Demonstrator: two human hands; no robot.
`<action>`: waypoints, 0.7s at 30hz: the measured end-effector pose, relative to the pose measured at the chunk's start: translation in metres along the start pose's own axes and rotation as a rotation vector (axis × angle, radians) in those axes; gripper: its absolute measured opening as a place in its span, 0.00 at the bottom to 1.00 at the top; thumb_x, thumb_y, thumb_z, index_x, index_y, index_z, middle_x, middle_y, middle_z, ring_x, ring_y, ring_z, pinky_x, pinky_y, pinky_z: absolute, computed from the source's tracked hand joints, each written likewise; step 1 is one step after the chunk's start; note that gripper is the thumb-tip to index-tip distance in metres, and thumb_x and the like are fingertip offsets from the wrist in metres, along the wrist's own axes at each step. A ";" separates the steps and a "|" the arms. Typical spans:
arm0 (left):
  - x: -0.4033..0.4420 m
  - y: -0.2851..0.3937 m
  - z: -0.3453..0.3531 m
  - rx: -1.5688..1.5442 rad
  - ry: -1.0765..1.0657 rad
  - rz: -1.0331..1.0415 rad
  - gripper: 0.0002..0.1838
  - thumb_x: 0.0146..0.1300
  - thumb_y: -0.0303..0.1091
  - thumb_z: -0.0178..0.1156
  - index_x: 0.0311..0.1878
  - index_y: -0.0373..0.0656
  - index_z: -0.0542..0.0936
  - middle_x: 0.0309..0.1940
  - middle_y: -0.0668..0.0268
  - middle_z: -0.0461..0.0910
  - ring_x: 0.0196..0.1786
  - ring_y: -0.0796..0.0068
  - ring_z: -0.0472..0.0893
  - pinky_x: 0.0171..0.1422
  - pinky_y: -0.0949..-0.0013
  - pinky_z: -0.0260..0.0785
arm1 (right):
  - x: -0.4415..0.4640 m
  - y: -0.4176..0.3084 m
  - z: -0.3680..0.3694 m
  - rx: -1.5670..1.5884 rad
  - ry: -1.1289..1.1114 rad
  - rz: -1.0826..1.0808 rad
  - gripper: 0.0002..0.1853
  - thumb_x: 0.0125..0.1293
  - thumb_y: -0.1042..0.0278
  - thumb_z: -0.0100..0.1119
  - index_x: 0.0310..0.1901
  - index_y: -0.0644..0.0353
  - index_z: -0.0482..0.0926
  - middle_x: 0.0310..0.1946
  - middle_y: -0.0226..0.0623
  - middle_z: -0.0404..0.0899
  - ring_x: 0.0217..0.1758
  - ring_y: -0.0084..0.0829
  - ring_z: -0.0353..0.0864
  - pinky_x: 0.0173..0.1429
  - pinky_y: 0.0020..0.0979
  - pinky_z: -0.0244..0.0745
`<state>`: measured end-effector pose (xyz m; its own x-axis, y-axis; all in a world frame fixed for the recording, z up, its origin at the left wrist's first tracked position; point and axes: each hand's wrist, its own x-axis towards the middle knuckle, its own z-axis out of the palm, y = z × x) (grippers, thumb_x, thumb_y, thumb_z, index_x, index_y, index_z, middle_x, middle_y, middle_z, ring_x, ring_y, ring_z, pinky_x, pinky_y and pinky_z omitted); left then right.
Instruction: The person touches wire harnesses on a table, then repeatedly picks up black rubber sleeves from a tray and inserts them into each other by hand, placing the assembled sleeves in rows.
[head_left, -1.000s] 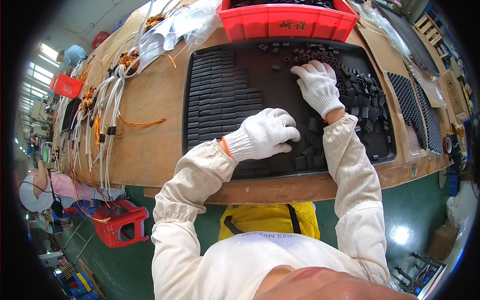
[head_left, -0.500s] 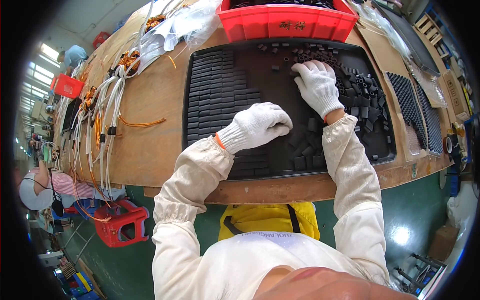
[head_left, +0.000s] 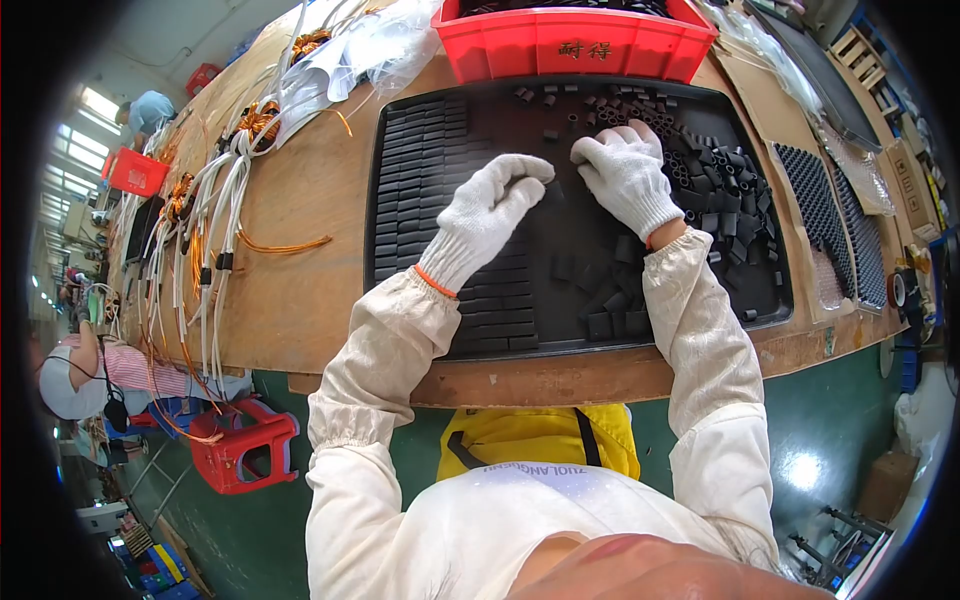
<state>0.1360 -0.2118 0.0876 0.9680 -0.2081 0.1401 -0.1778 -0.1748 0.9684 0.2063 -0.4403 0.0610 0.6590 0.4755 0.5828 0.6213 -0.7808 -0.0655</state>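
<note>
A large black tray (head_left: 545, 345) lies on the wooden table. Short black tubes in neat rows (head_left: 415, 200) fill its left side, and loose black tubes (head_left: 735, 205) are heaped at its right. My left hand (head_left: 490, 210), in a white knit glove, is over the tray's middle, with thumb and fingers pinched on a short black tube (head_left: 553, 193) that shows faintly at the tips. My gloved right hand (head_left: 630, 180) is curled at the edge of the loose heap, its fingertips bent down among the tubes. Whatever is between those fingers is hidden.
Behind the tray stands a red bin (head_left: 580, 50) holding more dark pieces. Copper coils with white leads (head_left: 225, 170) and clear plastic bags (head_left: 370, 55) lie at left. Cardboard and black mesh sheets (head_left: 820, 210) lie at right. A red stool (head_left: 245, 445) stands on the floor; another person sits beyond.
My left hand has moved up and slightly right, away from the rows' near end, toward my right hand. My right hand has shifted slightly, its thumb now farther left.
</note>
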 end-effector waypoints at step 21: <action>0.004 0.004 -0.010 -0.028 -0.026 -0.126 0.20 0.73 0.36 0.69 0.63 0.37 0.82 0.49 0.64 0.87 0.54 0.79 0.84 0.62 0.72 0.76 | 0.017 -0.039 -0.026 0.335 0.251 -0.166 0.11 0.55 0.68 0.76 0.41 0.43 0.89 0.34 0.26 0.81 0.47 0.36 0.83 0.61 0.43 0.76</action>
<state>0.1409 -0.2041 0.0940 0.9774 -0.2110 0.0115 -0.0493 -0.1746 0.9834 0.1824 -0.4128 0.0947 0.4412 0.4379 0.7833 0.8401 -0.5086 -0.1889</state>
